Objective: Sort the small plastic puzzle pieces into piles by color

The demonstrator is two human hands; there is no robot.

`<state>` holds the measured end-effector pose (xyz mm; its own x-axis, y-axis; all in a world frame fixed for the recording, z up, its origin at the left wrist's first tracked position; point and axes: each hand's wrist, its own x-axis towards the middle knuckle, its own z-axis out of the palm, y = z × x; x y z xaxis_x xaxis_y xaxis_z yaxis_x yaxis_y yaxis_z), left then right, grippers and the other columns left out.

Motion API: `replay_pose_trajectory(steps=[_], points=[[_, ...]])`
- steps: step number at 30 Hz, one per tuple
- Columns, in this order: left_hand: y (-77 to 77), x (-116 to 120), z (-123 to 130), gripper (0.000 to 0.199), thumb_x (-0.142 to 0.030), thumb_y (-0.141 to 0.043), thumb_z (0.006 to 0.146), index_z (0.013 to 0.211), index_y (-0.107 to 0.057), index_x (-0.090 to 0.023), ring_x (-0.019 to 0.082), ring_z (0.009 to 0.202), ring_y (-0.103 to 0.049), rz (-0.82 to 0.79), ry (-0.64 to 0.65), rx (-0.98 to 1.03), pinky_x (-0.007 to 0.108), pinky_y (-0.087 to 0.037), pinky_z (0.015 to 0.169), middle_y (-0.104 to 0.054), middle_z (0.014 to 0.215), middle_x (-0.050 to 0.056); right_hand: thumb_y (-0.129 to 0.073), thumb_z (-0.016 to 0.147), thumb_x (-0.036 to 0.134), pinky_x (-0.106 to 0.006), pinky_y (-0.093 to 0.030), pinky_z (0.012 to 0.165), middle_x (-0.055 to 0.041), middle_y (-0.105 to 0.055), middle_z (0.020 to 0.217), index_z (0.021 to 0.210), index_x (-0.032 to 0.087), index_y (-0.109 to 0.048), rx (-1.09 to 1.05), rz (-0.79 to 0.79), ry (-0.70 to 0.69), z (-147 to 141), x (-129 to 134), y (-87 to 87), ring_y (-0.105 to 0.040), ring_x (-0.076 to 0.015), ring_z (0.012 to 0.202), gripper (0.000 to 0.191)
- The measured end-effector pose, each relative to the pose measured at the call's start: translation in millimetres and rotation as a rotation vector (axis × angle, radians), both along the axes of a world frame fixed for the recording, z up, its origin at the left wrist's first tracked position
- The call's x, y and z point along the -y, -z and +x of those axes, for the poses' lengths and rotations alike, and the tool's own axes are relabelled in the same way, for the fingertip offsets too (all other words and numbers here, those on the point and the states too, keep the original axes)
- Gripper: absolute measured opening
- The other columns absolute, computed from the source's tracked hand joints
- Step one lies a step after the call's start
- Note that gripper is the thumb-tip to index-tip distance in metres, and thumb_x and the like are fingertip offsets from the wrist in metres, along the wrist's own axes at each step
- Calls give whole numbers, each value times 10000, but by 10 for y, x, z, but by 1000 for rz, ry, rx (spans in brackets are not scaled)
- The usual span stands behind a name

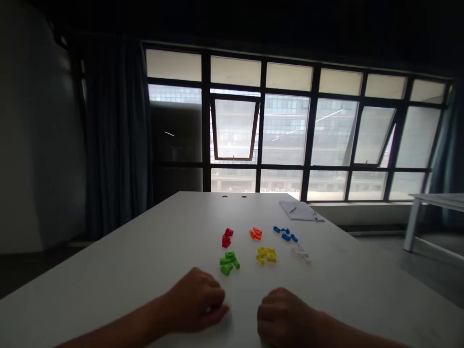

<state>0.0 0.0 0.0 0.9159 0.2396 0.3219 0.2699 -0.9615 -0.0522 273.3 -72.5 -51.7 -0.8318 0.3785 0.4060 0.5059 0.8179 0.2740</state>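
My left hand [198, 302] is closed near the front of the white table [145, 261], its fingers curled and the thumb close to the index finger. Nothing shows between them. To its right, my right hand [284, 316] rests as a fist, with no object visible in it. Just beyond my left hand lies a pile of green plastic pieces [228, 262]. Yellow pieces [267, 254] lie beyond the space between my hands. Farther back are red pieces [227, 237], orange pieces [255, 233] and blue pieces [285, 234]. White pieces [300, 253] sit at the right, hard to make out against the tabletop.
Sheets of white paper [299, 210] with pens on them lie at the table's far right. Two dark round holes [234, 196] mark the far end. A second table [435, 199] stands to the right. Windows [286, 130] and a blue curtain [116, 140] are behind.
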Motion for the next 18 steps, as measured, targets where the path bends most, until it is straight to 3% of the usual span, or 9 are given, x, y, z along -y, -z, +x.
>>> replay_pose_trajectory(steps=[3, 5, 13, 18], points=[[272, 189, 389, 301, -282, -546, 921, 664, -410, -203, 103, 503, -454, -151, 131, 16, 244, -343, 543, -546, 583, -32, -524, 854, 144, -272, -359, 552, 3, -584, 663, 688, 194, -534, -130, -99, 92, 143, 5, 48, -513, -132, 563, 173], [348, 256, 490, 299, -277, -566, 895, 674, -378, -206, 105, 504, -439, -218, 173, 4, 245, -336, 534, -536, 588, -37, -512, 806, 118, -267, -376, 577, -7, -599, 683, 725, 190, -560, -204, -150, 139, 183, -4, 64, -540, -138, 591, 118], [375, 308, 444, 254, -292, -562, 880, 706, -396, -209, 118, 525, -473, -136, -36, 19, 289, -277, 530, -573, 643, -33, -551, 751, 87, -260, -375, 582, -13, -629, 701, 739, 183, -588, -286, -208, 206, 122, 46, 100, -549, -135, 592, 103], [350, 156, 400, 168, -275, -543, 925, 770, -534, -213, 142, 604, -555, 35, -108, 35, 292, -360, 598, -627, 702, -9, -514, 776, 62, -289, -457, 675, -40, -675, 782, 823, 178, -643, -385, -172, 265, 277, -57, -51, -611, -170, 700, 180]])
